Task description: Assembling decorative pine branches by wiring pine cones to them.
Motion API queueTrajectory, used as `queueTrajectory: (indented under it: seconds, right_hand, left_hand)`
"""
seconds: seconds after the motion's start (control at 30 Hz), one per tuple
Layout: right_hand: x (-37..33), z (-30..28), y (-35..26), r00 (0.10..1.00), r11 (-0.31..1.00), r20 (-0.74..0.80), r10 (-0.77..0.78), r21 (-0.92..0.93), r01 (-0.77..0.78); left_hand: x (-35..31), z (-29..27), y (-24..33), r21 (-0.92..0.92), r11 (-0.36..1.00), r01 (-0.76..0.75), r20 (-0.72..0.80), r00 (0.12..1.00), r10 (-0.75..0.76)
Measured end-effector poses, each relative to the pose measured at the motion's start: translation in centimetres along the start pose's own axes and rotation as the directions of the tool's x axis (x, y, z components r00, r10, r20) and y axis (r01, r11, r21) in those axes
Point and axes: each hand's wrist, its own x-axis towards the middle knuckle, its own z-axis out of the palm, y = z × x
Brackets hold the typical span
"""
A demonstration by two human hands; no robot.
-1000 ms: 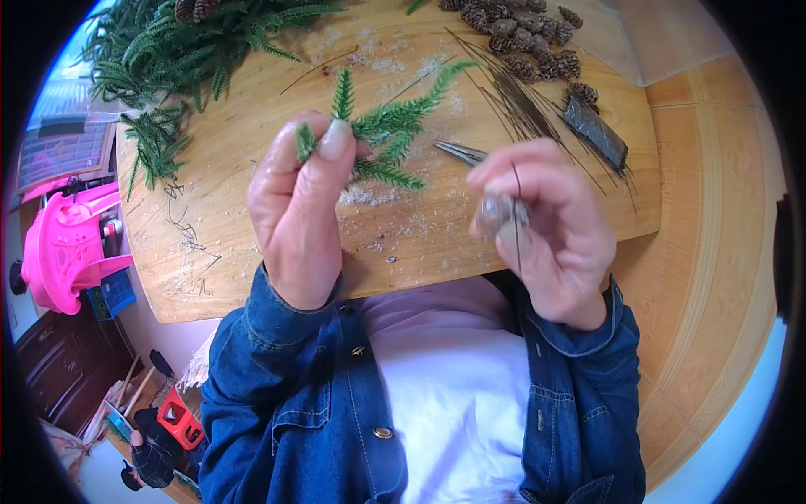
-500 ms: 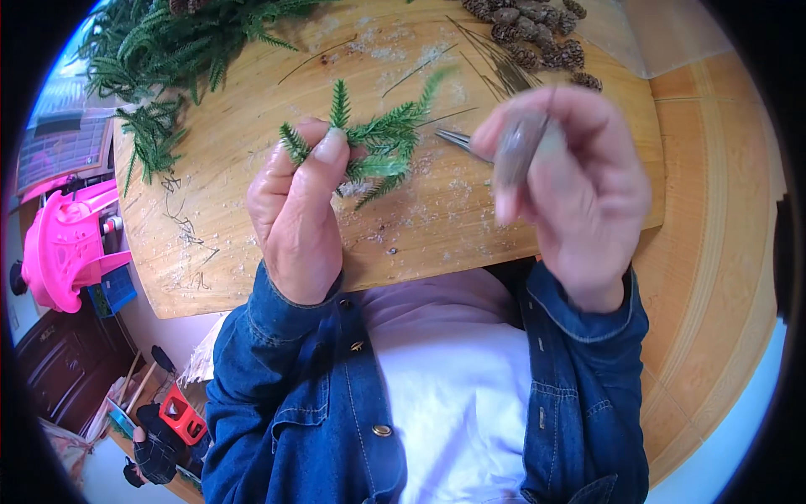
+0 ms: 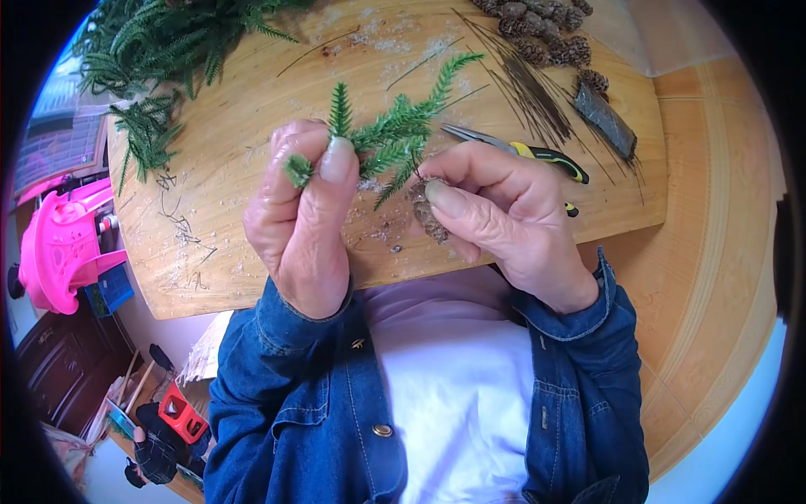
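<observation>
My left hand (image 3: 304, 214) pinches a green artificial pine sprig (image 3: 388, 126) between thumb and fingers. Its needled branches fan out up and to the right, with a short tip beside the thumb. Close to the sprig's right side, my right hand (image 3: 508, 214) holds a small brown pine cone (image 3: 429, 210) with thumb and fingers. A thin dark stem rises from the cone near the lowest branches; whether it touches them I cannot tell. Pliers (image 3: 537, 153) with black and yellow handles lie behind my right hand, partly covered by it.
A heap of green pine sprigs (image 3: 159, 50) fills the far left of the wooden table (image 3: 277, 244). At the far right are several pine cones (image 3: 541, 34), a bundle of thin dark wires (image 3: 529, 92) and a dark grey packet (image 3: 606, 122). A pink plastic chair (image 3: 63, 244) stands left.
My right hand has moved left and slightly down, bringing the pine cone beside the sprig. The pliers and the dark grey packet have come into fuller view. My left hand keeps its hold.
</observation>
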Motion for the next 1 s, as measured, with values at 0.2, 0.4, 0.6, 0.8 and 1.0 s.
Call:
queueTrajectory:
  seconds: [0.2,0.4,0.6,0.8,1.0]
  right_hand:
    - [0.4,0.5,-0.1,1.0,0.999,-0.02,-0.015,0.037,0.016]
    - [0.2,-0.4,0.0,0.998,0.992,0.018,0.061,0.105,-0.062]
    - [0.4,-0.4,0.1,0.999,0.999,-0.018,-0.051,-0.002,0.051]
    - [0.5,-1.6,0.3,0.989,0.958,0.031,-0.148,-0.243,0.151]
    - [0.2,-2.4,0.2,0.998,0.982,0.016,-0.053,-0.181,0.055]
  left_hand:
    - [-0.3,0.0,-0.3,0.094,0.991,-0.092,0.048,0.995,0.088]
    - [-0.7,-0.2,-0.6,-0.189,0.981,0.05,0.015,0.999,-0.048]
    - [-0.4,0.6,-0.4,-0.256,0.957,0.137,-0.053,0.986,-0.156]
    - [-0.4,0.5,-0.3,-0.396,0.905,0.157,-0.007,0.985,-0.173]
    - [-0.4,0.7,-0.3,-0.339,0.928,0.157,-0.018,0.985,-0.174]
